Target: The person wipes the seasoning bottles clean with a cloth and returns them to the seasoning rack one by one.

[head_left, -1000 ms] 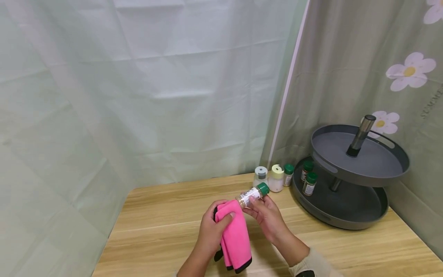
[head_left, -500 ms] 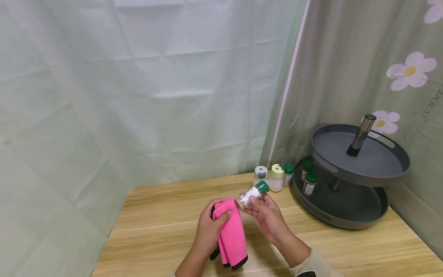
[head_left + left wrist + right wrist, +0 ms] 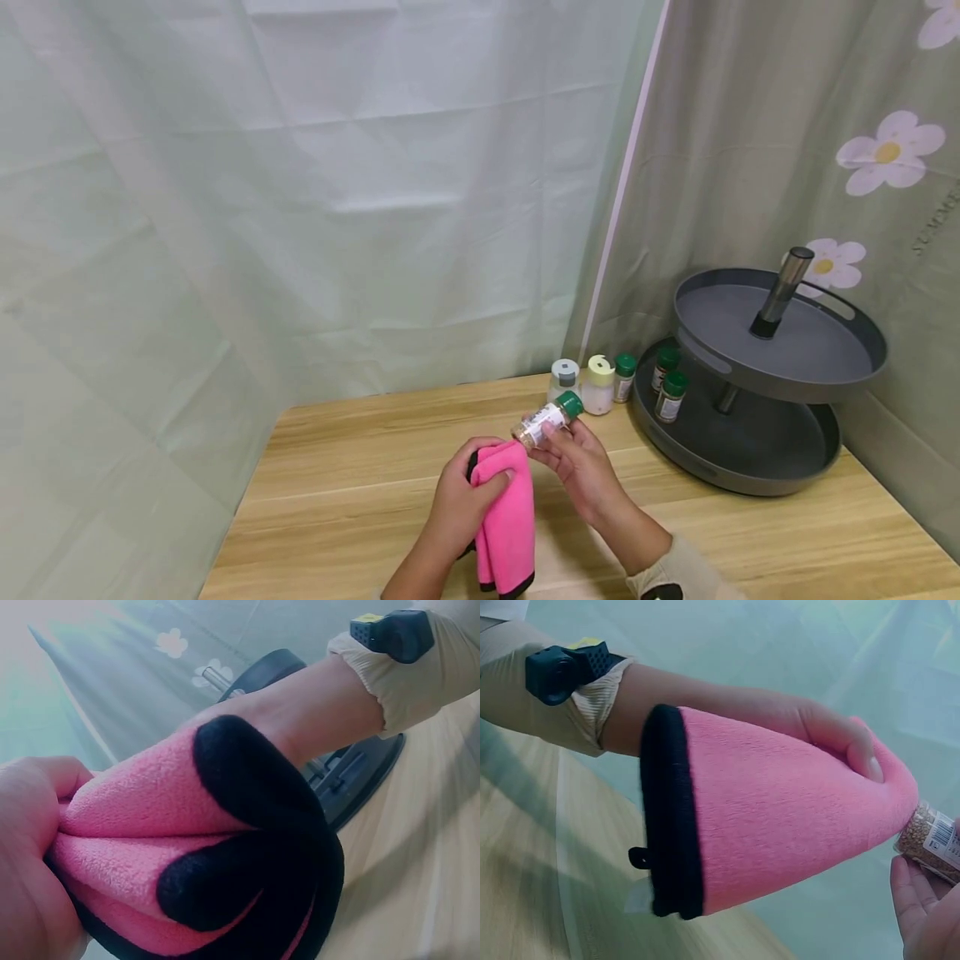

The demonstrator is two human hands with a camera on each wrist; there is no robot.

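Note:
A folded pink cloth (image 3: 508,525) with black edging hangs from my left hand (image 3: 463,496), which grips it near the top with the thumb across the front. In my right hand (image 3: 581,475) is a spice jar (image 3: 542,423) with a green cap and white label, tilted with its base toward the cloth. The right wrist view shows the cloth (image 3: 795,802) touching the base of the jar (image 3: 930,838), which holds small tan grains. From the left wrist, the folded cloth (image 3: 150,787) hides the jar.
A two-tier dark grey turntable tray (image 3: 750,467) stands at the right, with two green-capped jars (image 3: 671,398) on its lower tier. Beside it, against the curtain, are a grey-lidded jar (image 3: 564,379), a yellow-lidded jar (image 3: 598,387) and a green-capped jar (image 3: 624,379).
The left hand and cloth shift slightly left and up, then back right and down against the jar's base. My right hand and the jar stay nearly still.

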